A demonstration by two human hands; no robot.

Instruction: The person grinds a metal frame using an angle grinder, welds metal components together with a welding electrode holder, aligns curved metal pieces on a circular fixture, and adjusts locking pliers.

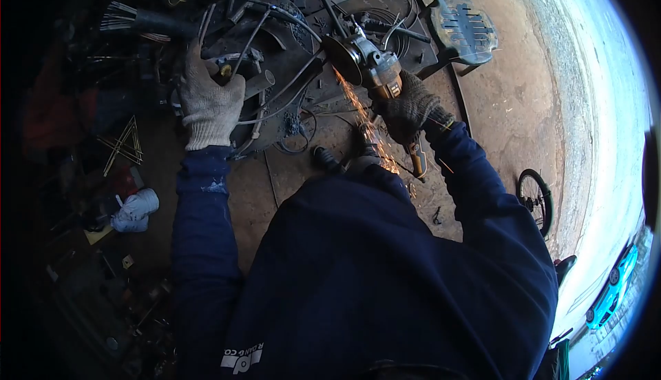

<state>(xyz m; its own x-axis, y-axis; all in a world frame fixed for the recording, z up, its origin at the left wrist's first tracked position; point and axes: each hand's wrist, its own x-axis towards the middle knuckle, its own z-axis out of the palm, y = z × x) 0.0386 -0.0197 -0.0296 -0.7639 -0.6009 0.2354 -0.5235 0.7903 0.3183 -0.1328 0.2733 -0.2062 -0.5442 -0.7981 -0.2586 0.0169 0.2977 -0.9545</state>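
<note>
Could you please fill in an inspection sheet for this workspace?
Surface: dark work table, crowded with metal pieces and rods.
Job's things: angle grinder throwing sparks down toward the person's legs; the exact cutting contact is unclear.
Clutter: crossed thin rods and a crumpled white item at the left.
Hands: right hand, gloved, grips the grinder; left hand, gloved, among thin rods, its grip unclear.
Cables: dark loops below the table edge, cable or wire unclear.
Surroundings: slotted seat, spoked wheel, blue car.
</note>
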